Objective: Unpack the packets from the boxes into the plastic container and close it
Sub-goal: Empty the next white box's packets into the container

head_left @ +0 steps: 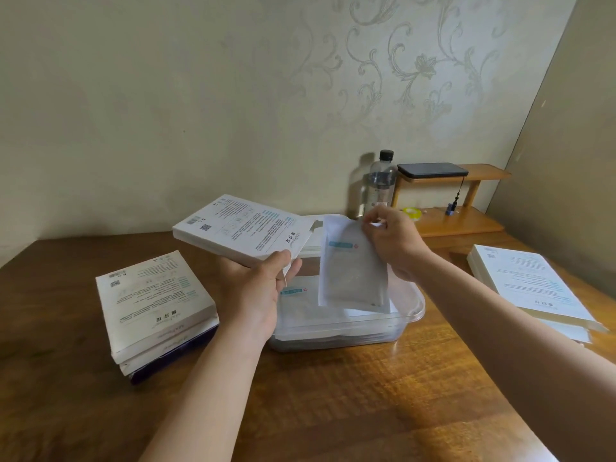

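Our left hand (pixel 263 288) grips a white box (pixel 243 228) by its near edge, held above the table (pixel 333 395). Our right hand (pixel 393 241) pinches a packet (pixel 353 271) by its top; it hangs over the open plastic container (pixel 418 308), where more packets (pixel 300 305) lie. Box stack (pixel 153 305) on the left, flat boxes (pixel 530 285) on the right. Dark wood tabletop, patterned wallpaper (pixel 400 61), and a corner shelf (pixel 460 225) with a bottle (pixel 381 181).

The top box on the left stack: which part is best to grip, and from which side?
Likely its right edge, coming from the right with the thumb on top: the top box lies flat and thin, and that edge is exposed, facing the container.
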